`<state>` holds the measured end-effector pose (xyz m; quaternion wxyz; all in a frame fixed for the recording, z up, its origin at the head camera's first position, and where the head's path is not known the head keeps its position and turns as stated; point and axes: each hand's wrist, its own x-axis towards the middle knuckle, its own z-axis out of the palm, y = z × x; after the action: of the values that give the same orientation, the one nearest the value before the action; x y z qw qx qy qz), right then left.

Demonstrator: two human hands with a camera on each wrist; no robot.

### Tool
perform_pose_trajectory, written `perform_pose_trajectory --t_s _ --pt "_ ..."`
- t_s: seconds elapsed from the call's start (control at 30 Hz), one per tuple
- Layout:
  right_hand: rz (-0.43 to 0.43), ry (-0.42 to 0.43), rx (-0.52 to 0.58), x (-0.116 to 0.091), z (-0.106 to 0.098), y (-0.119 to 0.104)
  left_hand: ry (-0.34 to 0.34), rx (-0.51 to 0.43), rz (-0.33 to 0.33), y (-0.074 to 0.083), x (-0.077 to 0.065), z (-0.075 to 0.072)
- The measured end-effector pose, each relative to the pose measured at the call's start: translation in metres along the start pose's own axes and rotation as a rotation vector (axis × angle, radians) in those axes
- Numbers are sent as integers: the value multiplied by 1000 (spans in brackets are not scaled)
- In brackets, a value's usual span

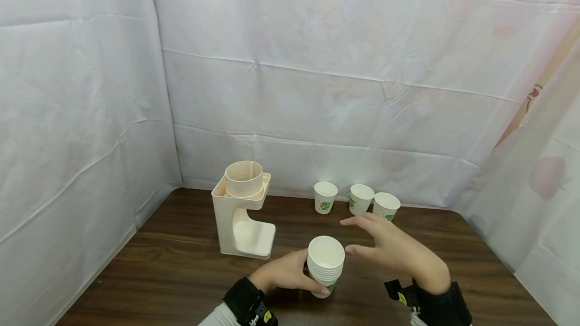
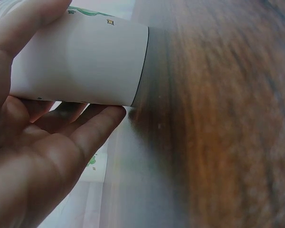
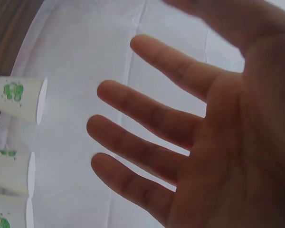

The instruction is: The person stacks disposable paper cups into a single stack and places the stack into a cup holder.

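A stack of nested white paper cups (image 1: 326,260) stands upright near the table's front, and my left hand (image 1: 290,271) grips it low down from the left. In the left wrist view, thumb and fingers wrap round the bottom paper cup (image 2: 85,61), whose base is at or just above the wood. My right hand (image 1: 394,245) is in the air to the right of the stack, fingers spread and holding nothing. The right wrist view shows its bare palm (image 3: 218,128). Behind it stand three single paper cups (image 1: 361,199) with green prints.
A cream cup dispenser stand (image 1: 246,210) with a round tube on top is at the left. The dark wooden table (image 1: 172,255) runs back to a white cloth curtain (image 1: 294,104), which also hangs at both sides. The three cups are near the back edge.
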<state>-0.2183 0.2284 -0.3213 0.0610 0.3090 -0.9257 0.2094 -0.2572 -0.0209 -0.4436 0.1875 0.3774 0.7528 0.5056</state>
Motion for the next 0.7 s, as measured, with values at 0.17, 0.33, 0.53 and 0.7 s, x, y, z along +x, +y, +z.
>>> perform_pose_trajectory --t_s 0.17,0.33,0.53,0.7 --pt "-44 80 -51 -1 -5 11 11 2 0 1 0 1" --pt "-77 158 -95 3 -8 22 22 0 -9 2 -1 1" --pt "-9 257 -157 8 -9 36 29 8 -9 2 -1 0" --pt "27 301 -181 11 -5 49 26 30 -14 4 -1 1"
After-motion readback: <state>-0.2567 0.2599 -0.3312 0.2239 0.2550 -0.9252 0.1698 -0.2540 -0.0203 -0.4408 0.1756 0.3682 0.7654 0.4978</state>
